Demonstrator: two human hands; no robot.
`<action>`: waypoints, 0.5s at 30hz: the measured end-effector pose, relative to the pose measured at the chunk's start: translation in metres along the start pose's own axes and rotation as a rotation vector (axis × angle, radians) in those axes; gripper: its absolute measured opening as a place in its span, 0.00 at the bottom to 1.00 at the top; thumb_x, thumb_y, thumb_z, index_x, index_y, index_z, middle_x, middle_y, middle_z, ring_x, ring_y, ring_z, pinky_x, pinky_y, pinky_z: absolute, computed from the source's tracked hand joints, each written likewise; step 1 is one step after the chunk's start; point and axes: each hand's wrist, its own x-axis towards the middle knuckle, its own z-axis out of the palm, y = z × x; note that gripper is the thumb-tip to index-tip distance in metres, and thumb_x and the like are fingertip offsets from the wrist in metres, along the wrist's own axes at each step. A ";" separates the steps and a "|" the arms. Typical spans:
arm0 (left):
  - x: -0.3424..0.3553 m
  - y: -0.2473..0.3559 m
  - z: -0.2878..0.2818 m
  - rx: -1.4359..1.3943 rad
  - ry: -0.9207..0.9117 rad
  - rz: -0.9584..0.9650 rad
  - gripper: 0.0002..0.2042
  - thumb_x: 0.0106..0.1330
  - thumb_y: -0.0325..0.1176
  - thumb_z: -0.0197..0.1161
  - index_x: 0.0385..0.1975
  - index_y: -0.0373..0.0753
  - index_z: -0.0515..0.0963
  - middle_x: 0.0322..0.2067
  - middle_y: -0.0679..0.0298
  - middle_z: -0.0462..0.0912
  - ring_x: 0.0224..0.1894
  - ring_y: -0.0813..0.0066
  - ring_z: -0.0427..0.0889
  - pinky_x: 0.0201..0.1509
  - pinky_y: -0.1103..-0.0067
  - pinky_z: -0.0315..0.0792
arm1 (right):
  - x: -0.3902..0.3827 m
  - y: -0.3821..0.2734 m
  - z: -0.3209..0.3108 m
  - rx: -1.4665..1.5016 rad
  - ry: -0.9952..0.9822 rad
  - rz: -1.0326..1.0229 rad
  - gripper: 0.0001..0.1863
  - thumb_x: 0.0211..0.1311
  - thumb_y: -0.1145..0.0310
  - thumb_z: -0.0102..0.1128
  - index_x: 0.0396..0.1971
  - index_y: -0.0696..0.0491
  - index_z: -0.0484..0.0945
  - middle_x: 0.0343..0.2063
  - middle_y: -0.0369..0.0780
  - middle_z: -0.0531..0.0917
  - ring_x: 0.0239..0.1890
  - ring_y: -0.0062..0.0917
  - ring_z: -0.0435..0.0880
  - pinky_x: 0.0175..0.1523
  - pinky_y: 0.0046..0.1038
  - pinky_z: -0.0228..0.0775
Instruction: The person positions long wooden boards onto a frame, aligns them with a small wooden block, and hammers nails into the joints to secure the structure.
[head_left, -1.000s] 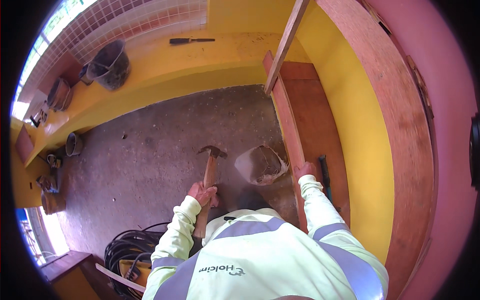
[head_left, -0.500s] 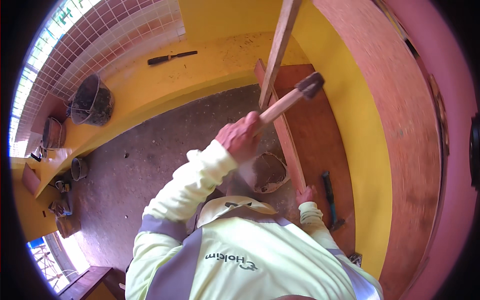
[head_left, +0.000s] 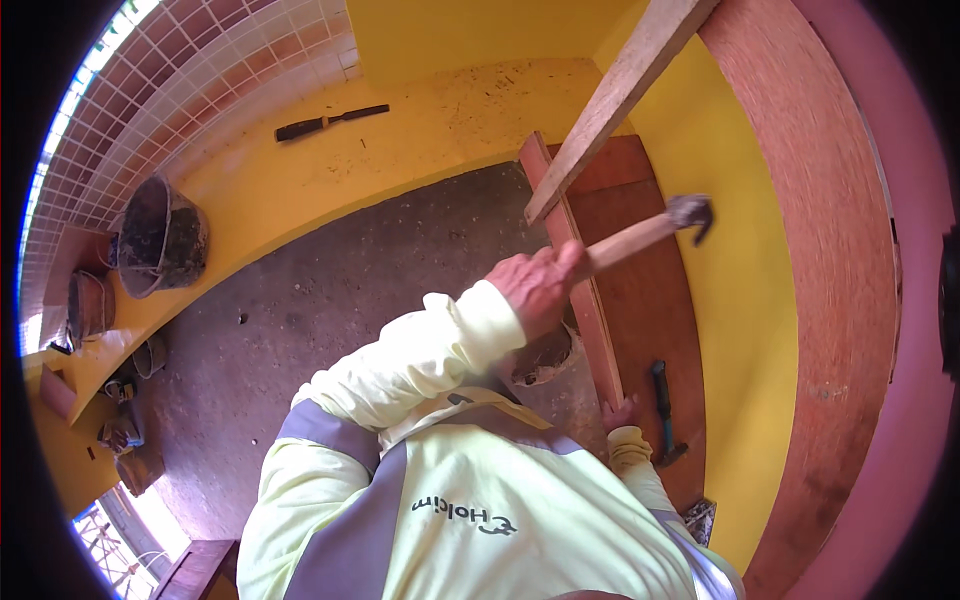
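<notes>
My left hand point(head_left: 535, 285) is closed round the wooden handle of a claw hammer point(head_left: 632, 243). The hammer's dark head is raised above a reddish-brown panel point(head_left: 632, 270). Along the panel's left edge runs a narrow wooden board point(head_left: 592, 335). My right hand point(head_left: 621, 412) grips the near end of this board, its fingers partly hidden. A second hammer point(head_left: 663, 405), with a black and teal handle, lies on the panel beside my right hand. A wooden post point(head_left: 615, 110) slants down to the board's far part.
A chisel point(head_left: 330, 122) lies on the yellow ledge point(head_left: 430, 120). A dirty bucket point(head_left: 163, 238) and a smaller one point(head_left: 92, 303) stand along it at left. Below is a grey floor point(head_left: 300, 300). A wide wooden board point(head_left: 820, 300) lines the right, beside a yellow wall point(head_left: 735, 330).
My left hand has swung the hammer to the right and slightly down, over the panel. My right hand stays at the board's near end. The whole view has shifted slightly.
</notes>
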 end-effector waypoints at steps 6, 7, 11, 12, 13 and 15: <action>0.011 -0.063 0.030 0.056 -0.024 -0.059 0.11 0.55 0.26 0.51 0.37 0.38 0.61 0.21 0.51 0.76 0.25 0.47 0.77 0.23 0.60 0.68 | 0.004 0.005 0.010 -0.027 -0.048 0.117 0.27 0.42 0.60 0.65 0.39 0.65 0.71 0.32 0.58 0.76 0.38 0.54 0.75 0.45 0.43 0.68; 0.006 -0.090 0.040 0.122 -0.114 -0.095 0.13 0.53 0.25 0.50 0.39 0.38 0.62 0.19 0.52 0.76 0.24 0.47 0.77 0.22 0.61 0.68 | 0.010 -0.001 0.005 -0.013 -0.146 0.158 0.28 0.42 0.59 0.65 0.39 0.64 0.72 0.33 0.58 0.76 0.38 0.53 0.75 0.44 0.43 0.68; 0.007 -0.071 0.024 0.161 -0.223 -0.116 0.12 0.54 0.26 0.50 0.38 0.38 0.62 0.22 0.51 0.76 0.25 0.48 0.78 0.24 0.63 0.70 | 0.004 0.000 0.006 0.046 -0.114 0.153 0.27 0.42 0.58 0.66 0.39 0.62 0.72 0.32 0.56 0.77 0.37 0.52 0.76 0.43 0.41 0.68; 0.014 -0.059 0.012 0.155 -0.286 -0.103 0.09 0.56 0.27 0.49 0.36 0.40 0.61 0.23 0.51 0.77 0.25 0.50 0.79 0.25 0.64 0.72 | 0.004 0.000 0.006 0.044 -0.109 0.159 0.27 0.42 0.58 0.66 0.39 0.62 0.72 0.32 0.56 0.77 0.37 0.52 0.76 0.43 0.41 0.68; 0.016 -0.047 0.002 0.160 -0.282 -0.104 0.09 0.56 0.27 0.49 0.36 0.40 0.61 0.23 0.51 0.77 0.25 0.50 0.79 0.25 0.64 0.72 | 0.005 -0.001 0.007 -0.016 -0.115 0.161 0.27 0.42 0.58 0.66 0.39 0.62 0.72 0.33 0.57 0.76 0.37 0.51 0.76 0.42 0.41 0.68; 0.017 -0.027 -0.005 -0.003 -0.164 -0.028 0.09 0.56 0.26 0.49 0.36 0.40 0.60 0.21 0.52 0.75 0.24 0.49 0.78 0.24 0.63 0.72 | -0.003 0.001 0.007 -0.084 -0.135 0.175 0.27 0.43 0.58 0.65 0.39 0.62 0.72 0.33 0.57 0.76 0.37 0.51 0.76 0.42 0.41 0.68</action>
